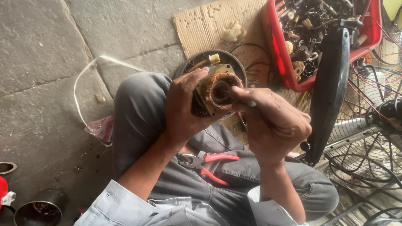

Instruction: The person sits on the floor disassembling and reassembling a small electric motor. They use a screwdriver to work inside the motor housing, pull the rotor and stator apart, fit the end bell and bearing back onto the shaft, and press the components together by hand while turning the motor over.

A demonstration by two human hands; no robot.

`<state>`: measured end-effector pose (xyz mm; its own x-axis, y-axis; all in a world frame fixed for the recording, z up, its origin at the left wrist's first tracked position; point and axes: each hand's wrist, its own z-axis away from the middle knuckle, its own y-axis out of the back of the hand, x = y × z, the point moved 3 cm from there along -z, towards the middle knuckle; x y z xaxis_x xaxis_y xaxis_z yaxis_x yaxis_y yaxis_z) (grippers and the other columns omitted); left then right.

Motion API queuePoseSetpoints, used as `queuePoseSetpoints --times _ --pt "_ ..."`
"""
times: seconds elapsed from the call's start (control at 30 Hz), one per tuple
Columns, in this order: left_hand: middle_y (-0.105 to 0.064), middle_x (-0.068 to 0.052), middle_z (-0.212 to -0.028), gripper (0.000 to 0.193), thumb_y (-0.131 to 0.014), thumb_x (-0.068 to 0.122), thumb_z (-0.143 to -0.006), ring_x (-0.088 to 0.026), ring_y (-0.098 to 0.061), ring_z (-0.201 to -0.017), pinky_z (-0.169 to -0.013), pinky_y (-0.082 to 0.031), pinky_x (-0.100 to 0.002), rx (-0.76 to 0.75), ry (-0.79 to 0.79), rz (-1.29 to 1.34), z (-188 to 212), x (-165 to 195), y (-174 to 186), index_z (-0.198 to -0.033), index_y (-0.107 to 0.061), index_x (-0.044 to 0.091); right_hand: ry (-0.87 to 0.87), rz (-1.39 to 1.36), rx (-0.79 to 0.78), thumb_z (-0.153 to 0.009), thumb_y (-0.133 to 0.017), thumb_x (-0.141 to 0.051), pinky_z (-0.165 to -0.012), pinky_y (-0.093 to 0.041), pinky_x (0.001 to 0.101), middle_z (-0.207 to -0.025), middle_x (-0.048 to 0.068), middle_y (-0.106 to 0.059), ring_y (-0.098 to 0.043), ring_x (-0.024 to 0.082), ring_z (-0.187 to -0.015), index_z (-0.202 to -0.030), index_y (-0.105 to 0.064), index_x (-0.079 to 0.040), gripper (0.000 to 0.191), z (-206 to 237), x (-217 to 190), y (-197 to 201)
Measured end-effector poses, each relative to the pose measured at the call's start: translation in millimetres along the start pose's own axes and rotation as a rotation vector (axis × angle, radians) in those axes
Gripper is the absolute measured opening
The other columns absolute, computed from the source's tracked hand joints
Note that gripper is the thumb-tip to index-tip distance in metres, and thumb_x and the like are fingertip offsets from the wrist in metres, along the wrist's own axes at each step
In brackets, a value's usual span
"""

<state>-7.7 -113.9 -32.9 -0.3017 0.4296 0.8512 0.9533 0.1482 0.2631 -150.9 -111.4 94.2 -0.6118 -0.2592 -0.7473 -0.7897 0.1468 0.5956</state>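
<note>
Head view: left hand [182, 111] wrapped around a small motor stator [215, 92], fingers closed on its side, thumb over the top edge. It's held up over the lap with the bore tilted toward the camera, probably so the copper windings and centre hole can be seen.

Right hand [268, 121] meets it from the right, fingertips pinched narrow at the bore rim; cannot tell whether they hold anything small.

Red-handled pliers [207, 162] lie on the grey trousers, just below both hands, within easy reach.

Round fan housing [197, 62] sits behind the stator on the cardboard sheet [201, 25]. Red parts tray [284, 62] at the cardboard's right edge, black fan blade [331, 88] leaning across it, wire fan guard [368, 142] crowding the right side.

Open room is on the left only: bare stone floor [42, 62], with a white cable [79, 83] looping there.
</note>
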Motion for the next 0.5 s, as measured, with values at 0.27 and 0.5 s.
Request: queuePoseSetpoints --times 0.27,0.5 --pt "-0.056 -0.015 -0.143 0.092 -0.098 0.036 -0.082 -0.034 -0.058 -0.134 -0.113 -0.047 -0.043 -0.011 -0.003 0.007 -1.8 -4.1 -1.1 -0.149 -0.042 0.007 -0.033 -0.002 0.072 -0.096 -0.073 0.014 -0.076 -0.06 0.0207 -0.095 0.012 -0.078 -0.076 0.015 -0.082 -0.107 -0.075 0.005 0.014 -1.0 -4.4 -8.0" --pt "-0.054 -0.018 -0.146 0.102 -0.095 0.042 -0.085 -0.035 -0.057 -0.135 -0.116 -0.046 -0.047 -0.035 0.002 0.03 -7.0 -1.0 -3.3 -0.155 -0.032 0.003 0.079 -0.093 -0.059 -0.095 -0.062 0.001 -0.089 -0.059 0.029 -0.103 0.015 -0.075 -0.073 0.021 -0.095 -0.112 -0.068 0.005 0.019 -17.2 2.0 -0.3"
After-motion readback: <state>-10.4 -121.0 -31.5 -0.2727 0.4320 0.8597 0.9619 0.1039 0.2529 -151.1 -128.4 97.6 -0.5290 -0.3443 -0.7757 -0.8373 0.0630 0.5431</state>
